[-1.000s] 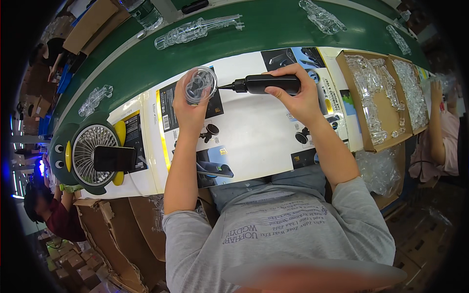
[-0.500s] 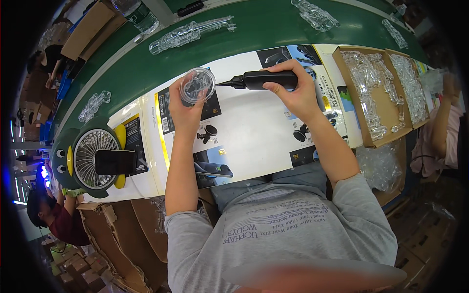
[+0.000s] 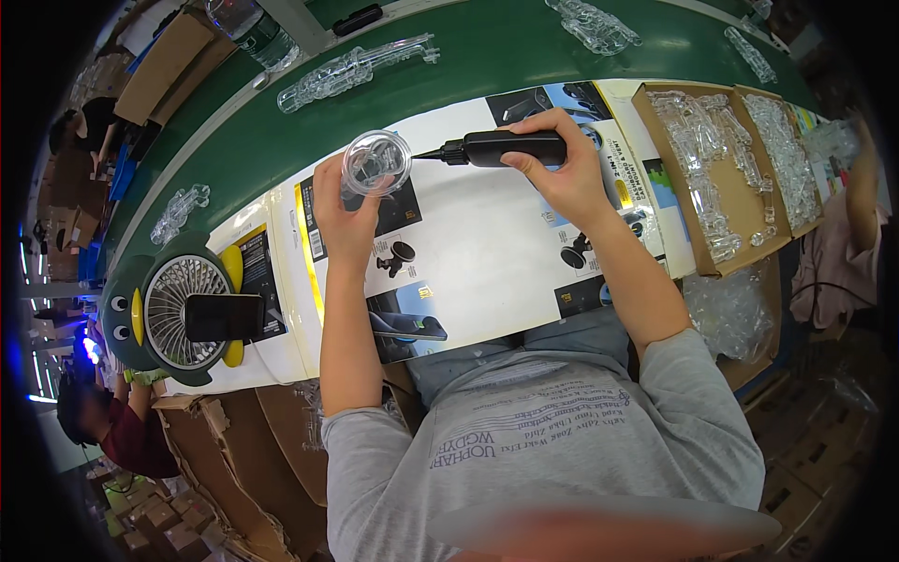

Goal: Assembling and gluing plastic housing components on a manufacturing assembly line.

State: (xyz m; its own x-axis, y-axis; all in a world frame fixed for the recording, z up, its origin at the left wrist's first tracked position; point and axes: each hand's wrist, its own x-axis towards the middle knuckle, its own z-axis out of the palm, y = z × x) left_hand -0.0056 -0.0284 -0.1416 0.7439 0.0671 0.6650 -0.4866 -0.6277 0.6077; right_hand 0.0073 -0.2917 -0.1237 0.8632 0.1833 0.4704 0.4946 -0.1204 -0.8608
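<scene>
My left hand (image 3: 346, 208) is closed around a clear round plastic piece (image 3: 376, 161), its circular rim facing up. In my right hand (image 3: 562, 169) lies a black squeeze bottle (image 3: 513, 148) with a thin pointed nozzle. The bottle is held level, and its tip (image 3: 418, 156) meets the right side of the clear piece's rim; whether it touches I cannot tell. Both hands are above the white printed sheet (image 3: 487, 253) on the table. Parts of the clear piece are hidden behind my left fingers.
At the right, cardboard trays (image 3: 726, 201) hold many clear plastic parts. A green fan (image 3: 178, 304) with a phone (image 3: 225, 317) in front stands at the left. Clear assemblies (image 3: 356, 73) lie on the green surface (image 3: 487, 80) beyond. Another person's arm (image 3: 862, 192) is at far right.
Both hands keep their holds and have shifted very little. The view has moved slightly. At far right, the other person's arm has moved and a clear bag shows near it.
</scene>
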